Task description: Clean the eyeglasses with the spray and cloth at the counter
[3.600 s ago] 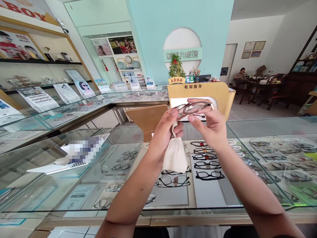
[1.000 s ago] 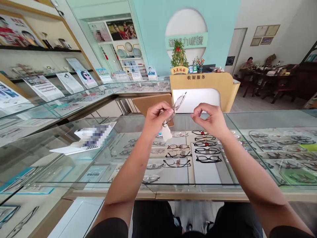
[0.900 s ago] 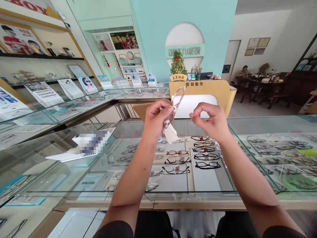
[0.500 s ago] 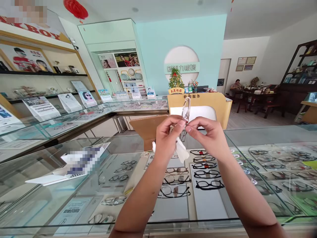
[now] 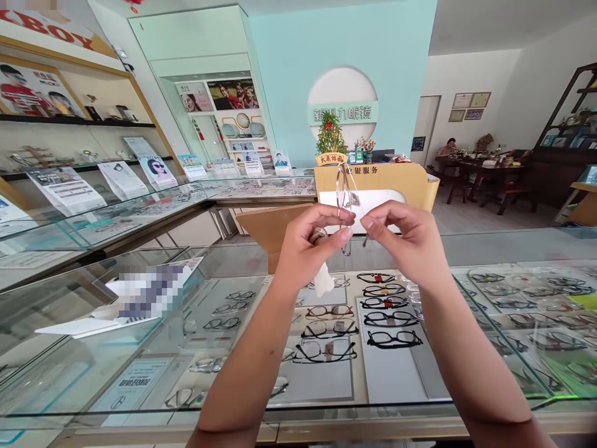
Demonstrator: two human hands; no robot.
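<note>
My left hand (image 5: 301,252) pinches a pair of thin-rimmed glasses (image 5: 340,186) between thumb and fingers, held upright and edge-on above the glass counter. A crumpled white cloth or tissue (image 5: 324,281) is tucked in the same palm and hangs below it. Close beside it, my right hand (image 5: 410,249) has thumb and forefinger closed on one temple of the glasses; the temple's dark tip pokes out under the fingers. Part of the frame is covered by my left fingertips.
Beneath my hands is a glass display counter (image 5: 233,406) with rows of eyeglasses (image 5: 394,338) inside. A white folded card (image 5: 153,298) lies on its left. Behind stand a brown cardboard piece (image 5: 268,230) and a wooden service desk (image 5: 420,186). A person (image 5: 448,149) sits far right.
My hands have moved slightly apart. The glasses have turned, with one temple now swung out toward my right hand. The camera view has tipped down a little.
</note>
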